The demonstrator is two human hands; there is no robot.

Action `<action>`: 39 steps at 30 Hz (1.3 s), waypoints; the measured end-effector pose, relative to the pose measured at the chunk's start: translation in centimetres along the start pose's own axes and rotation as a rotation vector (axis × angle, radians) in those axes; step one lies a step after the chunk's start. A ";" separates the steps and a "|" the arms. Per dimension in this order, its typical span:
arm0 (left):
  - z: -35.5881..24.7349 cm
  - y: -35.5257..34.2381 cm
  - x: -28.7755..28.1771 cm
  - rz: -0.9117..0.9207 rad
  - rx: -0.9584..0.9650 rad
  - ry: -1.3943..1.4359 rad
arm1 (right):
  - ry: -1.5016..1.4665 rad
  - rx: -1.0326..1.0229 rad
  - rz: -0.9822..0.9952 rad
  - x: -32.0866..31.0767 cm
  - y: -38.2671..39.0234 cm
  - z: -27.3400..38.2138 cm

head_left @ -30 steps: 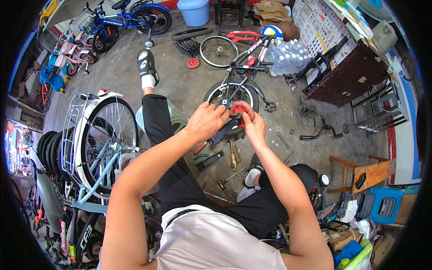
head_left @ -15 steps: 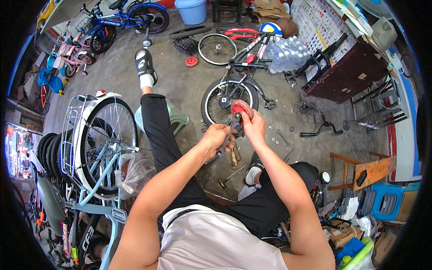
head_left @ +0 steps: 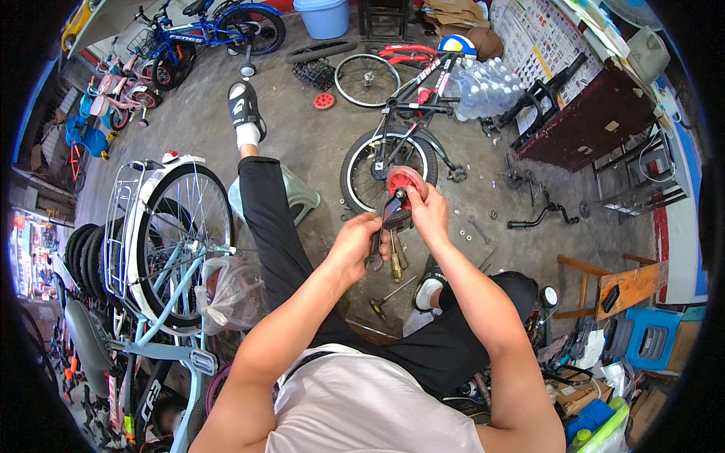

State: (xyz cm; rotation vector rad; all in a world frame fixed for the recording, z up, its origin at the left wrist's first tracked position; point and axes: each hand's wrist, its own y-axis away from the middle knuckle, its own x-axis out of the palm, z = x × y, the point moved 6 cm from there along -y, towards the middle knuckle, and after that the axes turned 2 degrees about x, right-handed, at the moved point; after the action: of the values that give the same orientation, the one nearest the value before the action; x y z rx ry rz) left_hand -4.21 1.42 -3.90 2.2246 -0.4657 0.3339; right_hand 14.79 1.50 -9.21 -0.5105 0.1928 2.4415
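My right hand (head_left: 429,217) grips a small red wheel (head_left: 408,178) by its lower edge, thumb near the hub. A dark bolt or nut end sticks out at the wheel's middle. In my left hand (head_left: 356,243) is a metal wrench (head_left: 374,261), its open jaw showing below the fingers. Its upper end reaches the hub of the red wheel; whether it sits on the nut is hard to make out. Below the hands, screwdrivers with yellowish handles (head_left: 396,270) and a T-handled tool (head_left: 379,305) lie on the floor between my legs.
A black-and-red bicycle frame (head_left: 411,124) with its wheel lies just beyond my hands. A light-blue bicycle (head_left: 170,294) stands at left, near a pale green stool (head_left: 300,195). Loose nuts, a spanner (head_left: 478,229) and a crank part (head_left: 540,219) lie at right.
The red wheel has turned so its spoked face shows more. The wrench has shifted in my left hand, with its lower jaw now in sight. The view has moved slightly.
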 end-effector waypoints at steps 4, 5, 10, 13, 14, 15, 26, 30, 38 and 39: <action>-3.4 1.0 -1.4 -0.316 0.987 -1.269 | -0.064 0.047 0.009 0.3 -0.3 -0.9; -3.8 1.2 -1.2 -0.318 1.070 -1.417 | -0.069 0.054 0.009 0.3 -0.4 -1.0; -5.1 1.7 -0.3 -0.358 1.243 -1.790 | -0.069 0.057 0.007 0.4 -0.4 -1.0; -5.4 1.3 -0.2 -0.359 1.249 -1.783 | -0.050 0.036 0.011 0.2 -0.2 -0.3; -5.3 1.1 -0.3 -0.356 1.251 -1.775 | -0.043 0.037 0.014 0.2 -0.2 -0.3; -5.2 0.9 -0.3 -0.353 1.247 -1.765 | -0.036 0.039 0.017 0.2 -0.2 -0.3; -4.3 -0.1 0.0 -0.378 1.266 -1.772 | 0.027 -0.008 -0.011 -0.2 -0.1 0.3; -3.4 -1.6 -1.2 -0.270 0.787 -1.394 | 0.027 -0.007 -0.023 -0.3 0.0 0.6; 2.0 -1.6 0.1 0.187 -0.256 0.134 | 0.012 0.022 -0.025 -0.5 -0.3 -0.2; 2.1 -1.7 0.0 0.131 -0.168 0.060 | 0.006 0.033 -0.019 -0.5 -0.3 -0.4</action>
State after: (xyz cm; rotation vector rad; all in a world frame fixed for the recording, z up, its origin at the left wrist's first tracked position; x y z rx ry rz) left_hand -3.36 0.80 -6.37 2.0212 -0.5870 0.4136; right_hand 15.45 1.34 -9.33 -0.5032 0.2292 2.4147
